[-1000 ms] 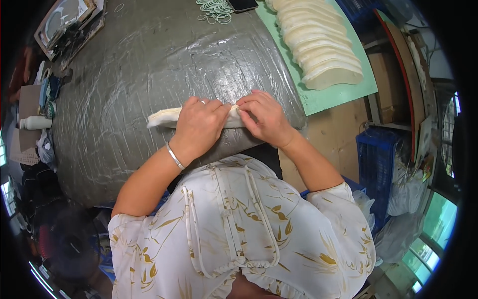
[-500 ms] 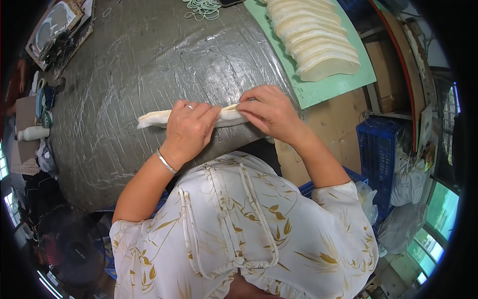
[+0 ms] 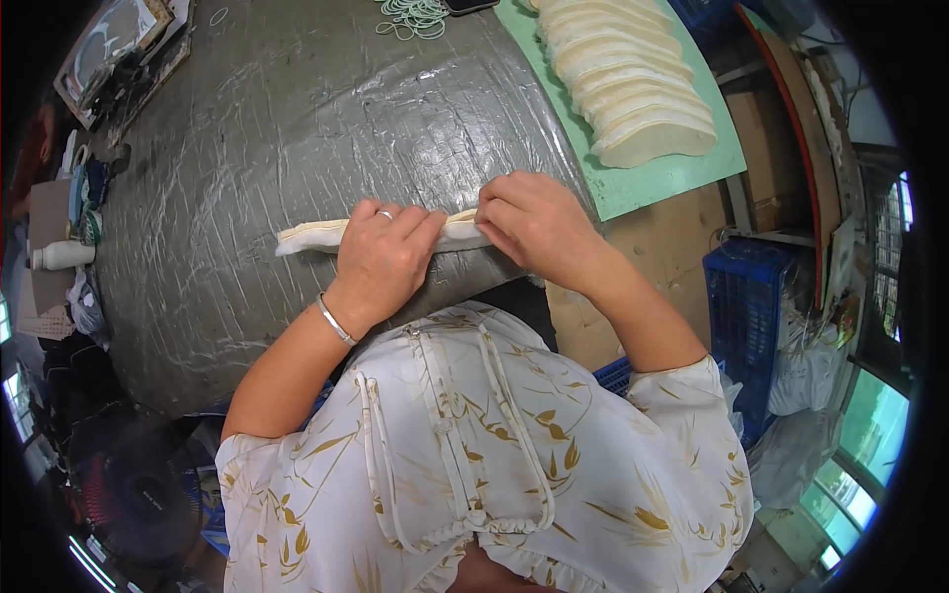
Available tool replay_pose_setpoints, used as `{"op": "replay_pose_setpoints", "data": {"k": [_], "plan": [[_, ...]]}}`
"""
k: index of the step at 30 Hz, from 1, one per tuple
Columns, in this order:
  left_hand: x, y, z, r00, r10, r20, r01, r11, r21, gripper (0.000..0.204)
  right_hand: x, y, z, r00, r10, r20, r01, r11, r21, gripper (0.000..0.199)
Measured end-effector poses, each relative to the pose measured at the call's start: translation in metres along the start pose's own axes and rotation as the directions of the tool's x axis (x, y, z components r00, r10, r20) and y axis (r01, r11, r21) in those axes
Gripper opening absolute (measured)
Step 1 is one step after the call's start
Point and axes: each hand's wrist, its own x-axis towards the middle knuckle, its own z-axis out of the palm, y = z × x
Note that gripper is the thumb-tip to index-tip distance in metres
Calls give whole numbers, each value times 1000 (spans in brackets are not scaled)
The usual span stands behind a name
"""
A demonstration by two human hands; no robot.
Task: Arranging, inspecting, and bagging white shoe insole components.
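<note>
A long, narrow padded strip [image 3: 314, 237], white and fluffy with a cream folded edge, lies across the near part of the covered table. My left hand [image 3: 384, 255], wearing a ring, presses down on its middle with the fingers bent over the top edge. At the right end, my right hand [image 3: 534, 222] pinches the edge between thumb and fingers; that end is hidden beneath them. A short piece of the strip shows between the two hands. Overlapping rows of pale curved pads [image 3: 652, 143] rest on a green board [image 3: 682, 188] at the far right.
Grey wrinkled plastic covers the rounded table [image 3: 227, 178]. Pale green rubber bands [image 3: 413, 18] lie at its far edge, next to a dark phone-like object [image 3: 471, 5]. Right of me stands a blue plastic crate [image 3: 746, 326]. To the left are a white bottle [image 3: 64, 256] and a fan [image 3: 138, 484].
My right fingers have drawn closer together on the strip's edge. Both hands and the strip sit slightly farther right in view; the strip stays in my hands.
</note>
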Motion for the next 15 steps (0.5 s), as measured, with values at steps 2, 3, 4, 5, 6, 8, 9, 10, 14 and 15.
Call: {"op": "replay_pose_setpoints", "data": {"k": [2,3,4,5,6,8,9,10,14,15], "plan": [[-1,1,0,1000,-7,6,7,1000,4,21,2,-2,-2,1000,-15,16,15,1000,-11,10],[-2,1,0,1000,-12,3,12,1000,5,21,3,-3,-3,999,-35,19,35,999,-20,10],[-1,1,1,1000,-5,-3,5,1000,1,20,2,-3,-1,999,-31,22,31,999,-22,10],[-1,0,1,1000,2,-8,-2,1000,-2,20,0,-2,5,998,-52,-35,50,998,-45,11],[-3,0,2,1000,12,5,-13,1000,15,21,-2,-2,9,995,-66,-77,61,996,-62,11],[-5,0,3,1000,17,11,-17,999,29,21,-2,-2,12,990,-88,-115,79,994,-76,11],[-6,1,4,999,27,21,-28,999,41,22,-2,-2,11,986,-99,-137,89,993,-79,12],[-5,0,4,999,27,20,-27,999,41,22,-2,-2,11,981,-108,-160,95,992,-84,13],[-6,-1,7,999,38,10,-39,999,35,22,-4,-2,10,992,27,-123,-23,999,37,18],[-6,-1,8,999,37,-8,-37,999,30,22,-4,-3,10,992,31,-125,-27,999,35,18]]}}
